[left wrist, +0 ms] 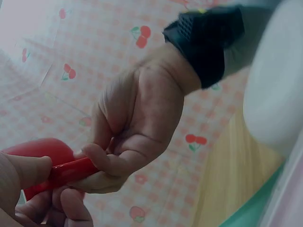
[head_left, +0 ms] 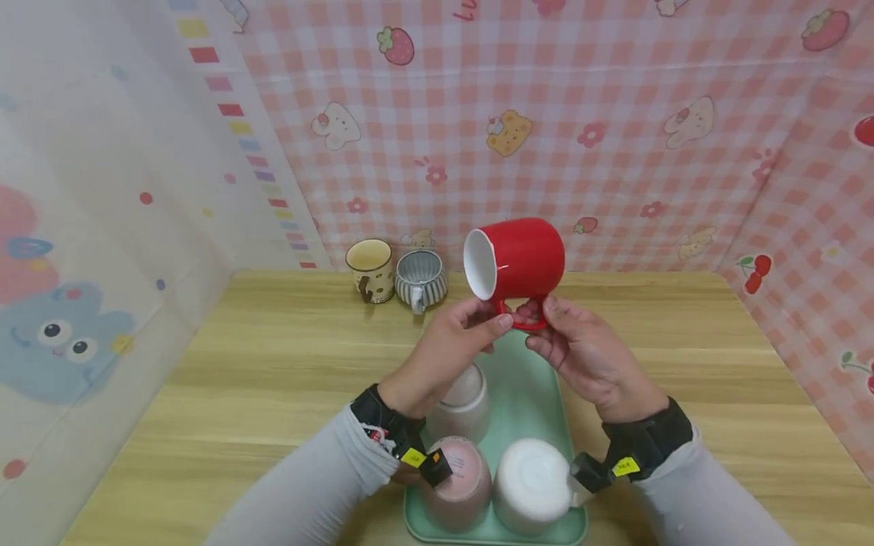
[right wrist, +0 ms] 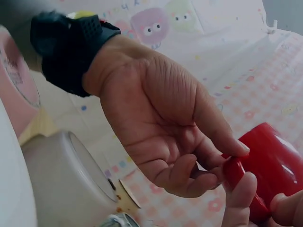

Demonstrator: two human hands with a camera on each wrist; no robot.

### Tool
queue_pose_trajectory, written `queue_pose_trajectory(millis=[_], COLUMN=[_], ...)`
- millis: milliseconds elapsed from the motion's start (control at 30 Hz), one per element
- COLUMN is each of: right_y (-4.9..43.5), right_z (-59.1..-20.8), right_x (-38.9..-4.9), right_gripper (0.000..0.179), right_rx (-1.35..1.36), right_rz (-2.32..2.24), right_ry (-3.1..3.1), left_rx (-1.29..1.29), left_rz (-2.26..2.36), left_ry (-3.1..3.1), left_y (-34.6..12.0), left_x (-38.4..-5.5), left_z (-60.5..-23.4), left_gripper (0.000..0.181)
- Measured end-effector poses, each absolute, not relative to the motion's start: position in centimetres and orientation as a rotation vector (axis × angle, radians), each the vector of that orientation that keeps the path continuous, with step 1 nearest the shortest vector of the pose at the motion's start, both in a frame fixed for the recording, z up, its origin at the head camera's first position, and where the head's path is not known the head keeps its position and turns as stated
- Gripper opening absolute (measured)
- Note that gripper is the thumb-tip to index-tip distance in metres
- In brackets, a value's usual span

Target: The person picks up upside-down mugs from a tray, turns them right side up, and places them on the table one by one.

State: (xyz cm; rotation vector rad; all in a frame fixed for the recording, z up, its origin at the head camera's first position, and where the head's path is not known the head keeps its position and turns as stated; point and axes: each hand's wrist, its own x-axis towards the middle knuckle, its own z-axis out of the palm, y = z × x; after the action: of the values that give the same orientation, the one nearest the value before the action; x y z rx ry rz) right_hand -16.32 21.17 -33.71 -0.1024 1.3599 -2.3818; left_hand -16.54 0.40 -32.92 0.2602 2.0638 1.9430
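A red mug (head_left: 526, 258) with a white inside is held up on its side, its mouth facing left and its handle pointing down. My left hand (head_left: 451, 341) pinches the handle near the mouth end, thumb along it. At the base end of the same handle, my right hand (head_left: 590, 353) grips with thumb and fingers. The right wrist view shows the red handle (right wrist: 244, 189) between the fingertips of both hands. Below the hands lies a green tray (head_left: 519, 379) bearing several upturned mugs.
On the tray stand a pale ribbed mug (head_left: 460, 413), a pink mug (head_left: 457, 485) and a white mug (head_left: 532, 485). At the back of the wooden table (head_left: 259, 379) are a cream spotted mug (head_left: 372, 269) and a grey striped cup (head_left: 421, 280), before a checked cloth (head_left: 614, 91).
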Motion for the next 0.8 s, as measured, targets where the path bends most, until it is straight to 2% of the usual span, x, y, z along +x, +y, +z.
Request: queue_pose_trajectory(millis=[300,567,800], right_y=[21.4,21.1,20.9], right_z=[-33.0,-34.1,-34.7], right_x=[-16.2,-16.9,-17.1], right_gripper=[0.019,0.022,0.018], right_rx=[-0.162,-0.144,-0.140], right_rz=[-2.259,-2.102,-1.983], right_ry=[1.578,1.634,1.694], left_rx=[0.210,0.255,0.215], left_rz=[2.095,2.204,2.189], left_ry=[1.880,1.699,1.710], left_y=[0.3,0.4,0.5], left_x=[-16.6,-16.7,-16.7], left_z=[-32.5,-32.1,-32.4], left_gripper=[0.028,0.027,0.027])
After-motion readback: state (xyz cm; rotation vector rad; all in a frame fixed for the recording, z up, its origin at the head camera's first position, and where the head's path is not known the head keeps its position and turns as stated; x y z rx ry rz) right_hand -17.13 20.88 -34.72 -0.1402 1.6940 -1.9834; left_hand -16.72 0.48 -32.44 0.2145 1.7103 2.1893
